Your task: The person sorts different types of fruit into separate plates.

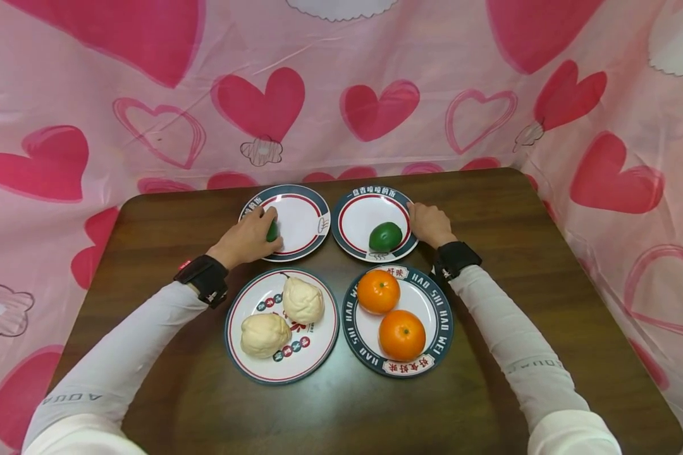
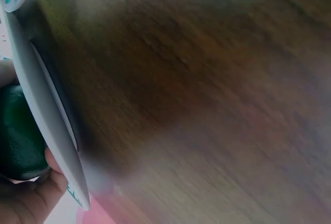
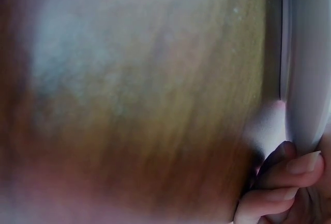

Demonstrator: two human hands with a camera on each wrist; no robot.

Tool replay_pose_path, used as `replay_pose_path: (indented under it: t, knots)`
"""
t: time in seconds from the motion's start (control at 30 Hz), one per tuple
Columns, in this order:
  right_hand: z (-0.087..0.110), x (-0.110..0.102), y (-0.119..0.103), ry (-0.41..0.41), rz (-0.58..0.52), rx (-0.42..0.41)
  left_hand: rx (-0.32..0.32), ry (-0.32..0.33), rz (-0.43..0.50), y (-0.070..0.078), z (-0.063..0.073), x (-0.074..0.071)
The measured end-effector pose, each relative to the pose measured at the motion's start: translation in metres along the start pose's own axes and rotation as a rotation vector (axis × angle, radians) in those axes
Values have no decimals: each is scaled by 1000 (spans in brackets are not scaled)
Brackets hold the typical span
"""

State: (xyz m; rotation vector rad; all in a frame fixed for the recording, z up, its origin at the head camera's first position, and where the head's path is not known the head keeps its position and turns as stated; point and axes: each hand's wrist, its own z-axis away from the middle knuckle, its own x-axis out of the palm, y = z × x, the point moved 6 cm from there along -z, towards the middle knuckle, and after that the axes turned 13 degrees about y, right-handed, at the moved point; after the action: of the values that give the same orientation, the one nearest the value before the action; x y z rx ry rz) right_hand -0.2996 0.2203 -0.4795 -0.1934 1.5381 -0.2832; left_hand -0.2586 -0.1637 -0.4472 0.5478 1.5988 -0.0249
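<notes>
My left hand [image 1: 252,235] is over the left part of the back-left plate [image 1: 301,249], fingers and thumb around a dark green oval fruit [image 1: 272,231]. In the left wrist view the green fruit [image 2: 19,133] sits between fingers and thumb, right at the plate's rim. My right hand [image 1: 429,224] grips the right rim of the back-right plate [image 1: 353,218]. From the right wrist, curled fingers [image 3: 305,164] show at the plate's underside edge [image 3: 307,79]; the thumb is hidden. A second green oval fruit [image 1: 385,237] lies on that back-right plate.
Nearer me, a white plate [image 1: 313,354] bears two pale yellow pears [image 1: 303,301]. Right of it, a dark-rimmed plate [image 1: 444,316] holds two oranges [image 1: 401,335]. All the plates stand close together on the brown wooden table [image 1: 546,284]. A pink heart-print cloth [image 1: 330,57] hangs behind.
</notes>
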Motion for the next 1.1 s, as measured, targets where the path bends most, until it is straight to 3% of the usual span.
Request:
replay_pose_path:
  t: [0.17, 0.3, 0.43, 0.57, 0.83, 1.0, 1.1]
  knots:
    - [1, 0, -1, 1, 3, -7, 10, 51, 40, 6, -6, -4]
    - [1, -2, 0, -2, 1, 5, 75, 110, 40, 16, -11, -16]
    - [0, -2, -1, -7, 6, 10, 158, 175, 35, 33, -18, -31]
    - [0, -2, -1, -9, 5, 6, 201, 202, 30, 55, -28, -43]
    - [2, -2, 3, -12, -9, 11, 326, 199, 64, 112, -57, -48]
    - [-1, 0, 3, -3, -10, -3, 389, 149, 32, 144, -78, -40]
    - [-2, 1, 1, 0, -5, -12, 385, 97, 26, 154, -91, -29]
